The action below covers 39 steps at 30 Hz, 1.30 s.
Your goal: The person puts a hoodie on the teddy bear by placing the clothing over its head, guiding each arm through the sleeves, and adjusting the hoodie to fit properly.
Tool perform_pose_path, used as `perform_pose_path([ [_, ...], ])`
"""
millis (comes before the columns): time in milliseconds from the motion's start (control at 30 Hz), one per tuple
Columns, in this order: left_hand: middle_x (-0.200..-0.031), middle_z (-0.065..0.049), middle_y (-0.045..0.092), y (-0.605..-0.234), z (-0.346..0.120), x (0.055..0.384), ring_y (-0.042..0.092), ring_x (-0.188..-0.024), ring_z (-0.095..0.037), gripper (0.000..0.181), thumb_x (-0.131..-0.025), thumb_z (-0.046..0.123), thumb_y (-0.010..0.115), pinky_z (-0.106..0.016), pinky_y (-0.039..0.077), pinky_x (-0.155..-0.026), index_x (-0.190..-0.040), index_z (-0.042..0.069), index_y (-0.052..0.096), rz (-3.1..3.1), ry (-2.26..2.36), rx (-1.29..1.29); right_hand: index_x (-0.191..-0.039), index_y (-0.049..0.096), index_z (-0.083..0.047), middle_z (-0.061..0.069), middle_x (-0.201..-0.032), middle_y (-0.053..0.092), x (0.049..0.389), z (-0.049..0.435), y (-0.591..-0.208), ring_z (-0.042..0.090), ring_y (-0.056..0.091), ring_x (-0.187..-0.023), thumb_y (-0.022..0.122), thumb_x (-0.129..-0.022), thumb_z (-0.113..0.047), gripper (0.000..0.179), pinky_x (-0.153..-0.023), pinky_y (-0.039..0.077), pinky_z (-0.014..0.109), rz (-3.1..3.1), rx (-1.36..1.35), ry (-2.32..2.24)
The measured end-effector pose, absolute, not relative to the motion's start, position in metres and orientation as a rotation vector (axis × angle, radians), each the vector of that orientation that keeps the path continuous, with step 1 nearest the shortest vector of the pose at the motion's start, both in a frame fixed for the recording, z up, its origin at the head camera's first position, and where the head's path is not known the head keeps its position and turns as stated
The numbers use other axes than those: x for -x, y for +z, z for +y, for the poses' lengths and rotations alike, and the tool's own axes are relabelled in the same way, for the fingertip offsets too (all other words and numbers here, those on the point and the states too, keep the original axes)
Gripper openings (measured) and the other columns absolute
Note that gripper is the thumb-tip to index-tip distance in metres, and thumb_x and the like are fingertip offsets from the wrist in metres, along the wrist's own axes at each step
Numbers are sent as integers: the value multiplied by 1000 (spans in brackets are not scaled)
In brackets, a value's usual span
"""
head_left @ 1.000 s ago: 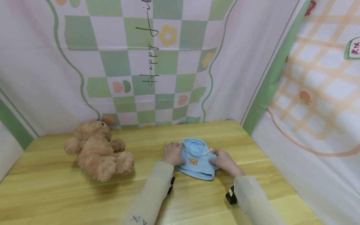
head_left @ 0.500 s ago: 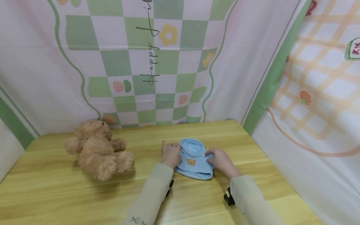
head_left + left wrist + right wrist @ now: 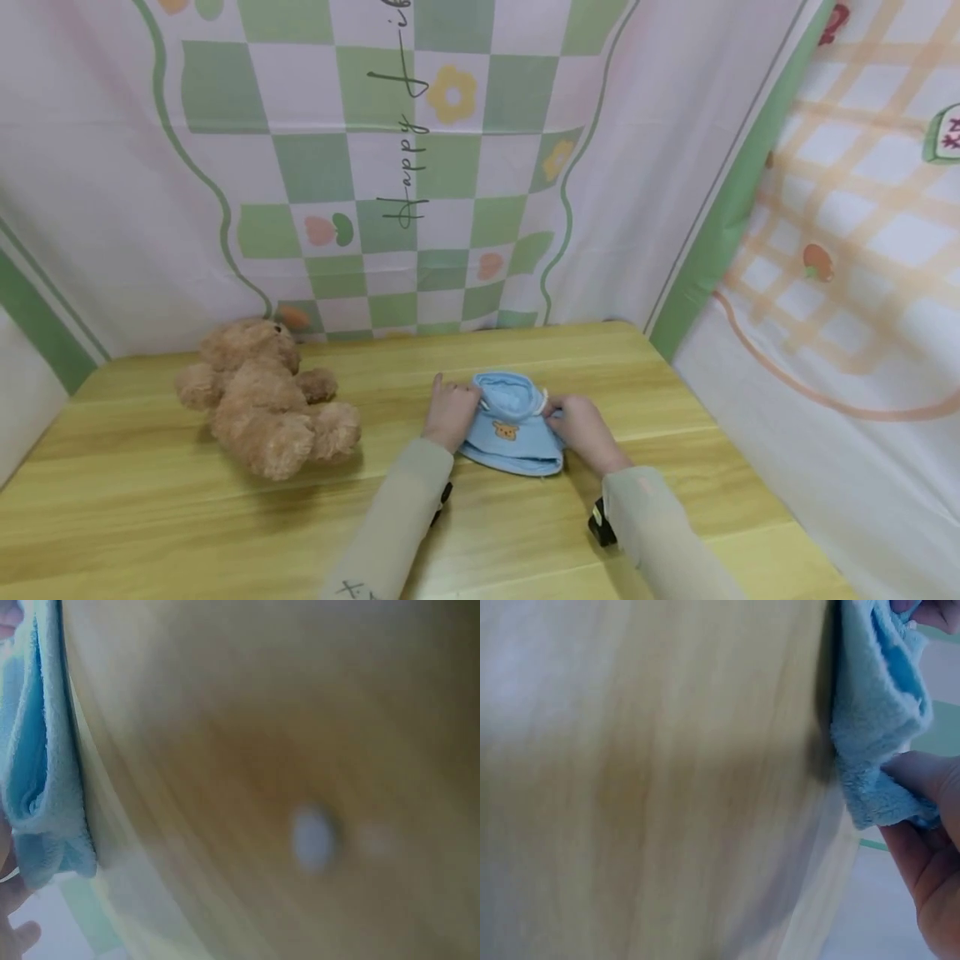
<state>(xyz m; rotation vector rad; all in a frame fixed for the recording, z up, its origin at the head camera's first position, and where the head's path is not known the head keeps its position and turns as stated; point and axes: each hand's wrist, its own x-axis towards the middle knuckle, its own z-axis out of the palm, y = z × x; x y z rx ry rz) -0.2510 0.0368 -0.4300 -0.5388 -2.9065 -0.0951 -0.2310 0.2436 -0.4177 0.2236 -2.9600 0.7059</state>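
A small light-blue hoodie (image 3: 517, 450) with a bear patch on its front lies on the table, its round neck opening facing up and a white cord at the collar. My left hand (image 3: 452, 414) grips its left side near the collar, one finger sticking out. On the other side, my right hand (image 3: 585, 429) pinches the right sleeve; the right wrist view shows thumb and fingers around the fuzzy blue cloth (image 3: 877, 720). In the left wrist view the folded hem of the hoodie (image 3: 56, 772) fills the left edge, partly hiding the left hand (image 3: 16, 934).
A brown teddy bear (image 3: 258, 396) lies on its back at the left of the wooden table (image 3: 187, 533). A checkered cloth curtain (image 3: 382, 167) hangs behind the table's far edge, and another patterned curtain (image 3: 862, 250) hangs along the right.
Both hands have shifted slightly left with the hoodie. The right hand has moved in closer to the collar, and the hoodie has drawn narrower between the hands. The teddy bear lies as before.
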Motion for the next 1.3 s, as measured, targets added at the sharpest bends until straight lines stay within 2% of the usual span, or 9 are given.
perform_pose_path([
  [167,-104,-6,73,-429,32,252,67,-102,-25,22,-95,18,58,-53,38,-109,-116,12,57,-2906,-123,541,-88,74,-3,15,-96,73,233,240,-416,30,68,-90,66,-85,-3,8,-81,55,42,-2924,-219,713],
  [300,-96,-7,73,-421,28,250,70,-91,-24,13,-95,10,56,-51,46,-101,-107,11,52,-2862,-91,544,-95,73,-3,17,-104,72,235,236,-412,33,67,-100,64,-88,-5,12,-87,54,45,-2913,-161,761],
  [500,-106,-13,69,-394,24,247,70,-87,-28,19,-93,4,54,-48,55,-85,-111,11,57,-2821,-168,457,-99,72,-2,18,-104,72,238,224,-402,34,67,-99,64,-89,-8,15,-86,55,45,-2778,-82,860],
  [633,-101,-14,69,-370,17,248,69,-82,-29,15,-95,8,51,-46,56,-76,-104,10,63,-2771,-202,398,-102,72,-2,18,-106,71,241,208,-389,33,67,-99,64,-89,-9,17,-86,55,44,-2714,-80,883],
  [767,-101,-16,69,-340,7,250,67,-87,-31,18,-95,7,51,-47,55,-78,-102,8,68,-2762,-221,341,-104,72,-3,17,-109,71,247,191,-378,31,68,-100,64,-89,-10,18,-85,56,42,-2680,-52,930],
  [900,-107,-19,68,-313,-14,250,65,-95,-35,18,-95,6,53,-51,52,-87,-103,4,69,-2774,-260,286,-107,71,-3,17,-112,70,253,169,-368,31,67,-103,68,-87,-11,23,-87,55,41,-2616,-119,996],
  [1033,-109,-23,61,-295,-46,248,65,-86,-38,15,-93,0,54,-49,56,-75,-106,1,63,-2762,-330,306,-113,67,-2,17,-115,68,259,144,-367,33,63,-108,73,-82,-10,32,-94,51,44,-2493,-290,988],
  [1133,-111,-22,58,-289,-70,244,65,-77,-37,23,-93,-5,52,-46,55,-64,-112,3,61,-2730,-356,358,-116,64,-1,17,-117,66,261,128,-369,33,61,-112,72,-82,-7,35,-97,49,44,-2415,-402,957],
  [1300,-117,-18,59,-283,-103,234,66,-89,-34,34,-94,-5,49,-45,56,-68,-121,10,64,-2741,-337,369,-115,67,-2,14,-111,69,263,103,-373,30,65,-106,69,-85,-6,31,-92,53,39,-2363,-518,936],
])
